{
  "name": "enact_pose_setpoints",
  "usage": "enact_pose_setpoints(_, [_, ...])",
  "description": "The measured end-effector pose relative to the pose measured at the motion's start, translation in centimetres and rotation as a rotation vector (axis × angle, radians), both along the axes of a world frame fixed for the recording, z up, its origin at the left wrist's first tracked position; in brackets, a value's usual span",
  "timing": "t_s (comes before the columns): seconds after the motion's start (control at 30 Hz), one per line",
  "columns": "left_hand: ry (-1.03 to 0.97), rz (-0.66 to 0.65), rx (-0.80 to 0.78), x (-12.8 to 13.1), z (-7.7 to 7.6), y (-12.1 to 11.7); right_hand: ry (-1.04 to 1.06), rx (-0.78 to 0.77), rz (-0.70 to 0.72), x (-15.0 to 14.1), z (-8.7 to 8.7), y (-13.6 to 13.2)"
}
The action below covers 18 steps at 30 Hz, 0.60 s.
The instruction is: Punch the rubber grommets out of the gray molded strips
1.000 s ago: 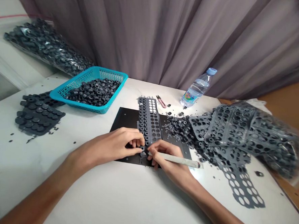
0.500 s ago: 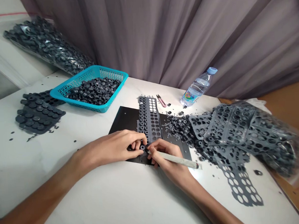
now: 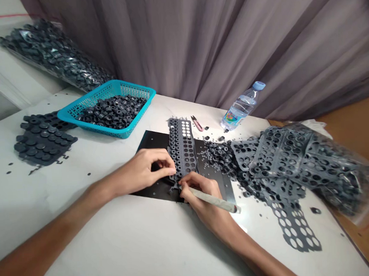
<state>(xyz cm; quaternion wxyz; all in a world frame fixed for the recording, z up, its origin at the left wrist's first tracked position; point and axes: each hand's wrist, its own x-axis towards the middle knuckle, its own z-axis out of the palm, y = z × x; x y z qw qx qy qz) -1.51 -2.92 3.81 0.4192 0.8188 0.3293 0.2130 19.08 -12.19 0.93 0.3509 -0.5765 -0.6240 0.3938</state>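
Note:
A dark grey rubber sheet (image 3: pixel 182 150) lies lengthwise on a black mat (image 3: pixel 150 146). Ring-shaped parts fill its left columns, and the right columns are open holes. My left hand (image 3: pixel 151 167) is closed, thumb and forefinger pinched on the sheet's lower left edge; any single ring between the fingertips is hidden. My right hand (image 3: pixel 203 191) grips a pale pen-like tool (image 3: pixel 215 200), its tip hidden by the fingers at the sheet's near end.
A blue basket (image 3: pixel 67 114) holds loose rings, with a bag of parts (image 3: pixel 54 54) behind. More sheets (image 3: pixel 43 140) lie left. Small pink-handled snips (image 3: pixel 197 123) and a water bottle (image 3: pixel 240 107) stand beyond. Loose rings (image 3: pixel 225 158) and a bag of punched sheets (image 3: pixel 298 156) lie right.
My left hand has moved slightly up and left along the sheet's edge, away from the ring at the near end. My right hand stays by the near end, the tool still in it.

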Motion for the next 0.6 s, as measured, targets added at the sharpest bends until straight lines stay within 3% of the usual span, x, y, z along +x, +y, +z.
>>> enact_pose_setpoints(0.13, [-0.208, 0.215, -0.186, -0.9, 1.1, 1.3, 0.059, -0.035, -0.021, 0.1, -0.5, 0.1])
enact_pose_setpoints(0.23, [-0.286, 0.280, -0.303, -1.0, 1.3, 1.6, 0.199, -0.115, -0.036, 0.3, -0.9, 0.2])
enact_pose_setpoints(0.4, [-0.326, 0.206, -0.584, 0.3, 0.3, 0.4, 0.437, -0.102, -0.144, 0.8, -0.7, 0.5])
enact_pose_setpoints(0.6, [-0.296, 0.049, -0.775, 1.0, -0.1, -0.7, 0.384, -0.037, -0.233, 1.7, -0.7, 0.7])
